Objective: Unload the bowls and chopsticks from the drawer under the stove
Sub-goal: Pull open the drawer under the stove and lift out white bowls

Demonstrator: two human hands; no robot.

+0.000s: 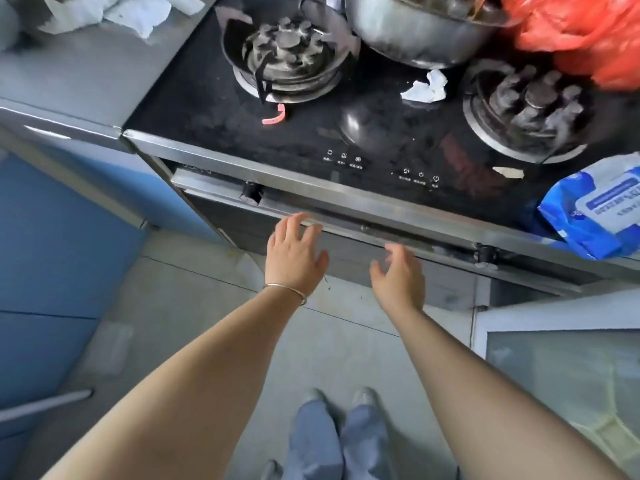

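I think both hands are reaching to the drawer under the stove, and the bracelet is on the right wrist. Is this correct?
Not quite. In the head view the bracelet is on the left wrist, not the right. The rest holds: the left hand and right hand both reach toward the drawer under the stove.

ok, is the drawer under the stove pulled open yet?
No: the drawer front sits flush under the stove edge, with the left hand and right hand open at its handle.

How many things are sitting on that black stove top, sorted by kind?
Gas burners: 2
Metal bowl: 1
Crumpled white paper: 1
Pink clip: 1
Orange plastic bag: 1
Total: 6
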